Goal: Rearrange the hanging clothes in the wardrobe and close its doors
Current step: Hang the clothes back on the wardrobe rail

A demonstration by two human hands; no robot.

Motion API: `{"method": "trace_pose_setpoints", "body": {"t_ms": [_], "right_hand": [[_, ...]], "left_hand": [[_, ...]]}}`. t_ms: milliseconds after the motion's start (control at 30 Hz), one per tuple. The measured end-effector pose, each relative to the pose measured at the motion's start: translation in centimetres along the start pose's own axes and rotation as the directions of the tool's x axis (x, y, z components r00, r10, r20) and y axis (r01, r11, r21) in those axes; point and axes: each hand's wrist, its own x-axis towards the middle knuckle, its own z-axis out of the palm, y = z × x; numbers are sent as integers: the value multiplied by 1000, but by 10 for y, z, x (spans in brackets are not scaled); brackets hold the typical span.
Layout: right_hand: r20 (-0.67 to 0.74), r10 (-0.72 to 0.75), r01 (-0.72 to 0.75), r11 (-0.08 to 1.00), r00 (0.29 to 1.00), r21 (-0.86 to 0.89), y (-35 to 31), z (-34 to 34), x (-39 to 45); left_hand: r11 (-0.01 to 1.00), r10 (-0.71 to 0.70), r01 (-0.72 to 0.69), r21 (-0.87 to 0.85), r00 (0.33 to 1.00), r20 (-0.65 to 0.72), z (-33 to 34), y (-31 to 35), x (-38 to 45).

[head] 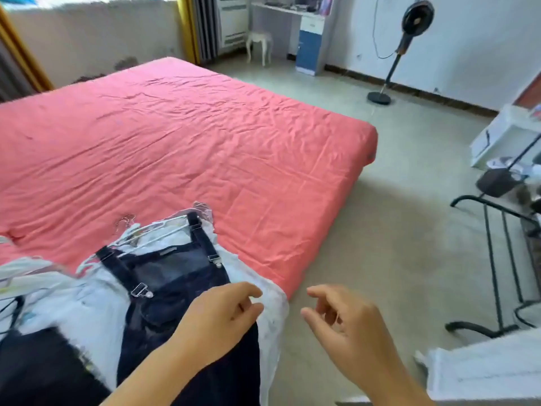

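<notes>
**Inspector:** Garments?

**Assistant:** A dark denim dungaree dress (175, 288) with metal strap clasps lies flat on a pale, crinkled white garment (96, 303), both at the near corner of the bed (181, 142). White hangers (152, 232) show at the top of the pile. A black fabric (38, 370) lies at lower left.

**Inspector:** Hands?

**Assistant:** Left hand (219, 315) rests over the dress, fingers curled, thumb and forefinger close at the white cloth's edge; I cannot tell if they pinch it. Right hand (348, 323) hangs over the floor, fingers loosely bent, holding nothing.

**Inspector:** Surface and room?

**Assistant:** Wrinkled coral sheet, smooth weave. Pale mottled floor (395, 244). A black pedestal fan (409, 39) stands by the white wall; a blue-and-white desk (307, 45) and white stool (259, 45) beyond. A black metal rack (497, 273) at right.
</notes>
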Motion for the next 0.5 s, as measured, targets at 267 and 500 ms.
{"method": "trace_pose_setpoints", "body": {"t_ms": [267, 500], "right_hand": [[260, -111, 82, 989, 959, 121, -22, 98, 96], [359, -180, 133, 980, 916, 150, -19, 163, 184]], "left_hand": [[938, -339, 324, -123, 930, -143, -38, -84, -4], [829, -556, 520, -206, 809, -191, -58, -134, 21]]}}
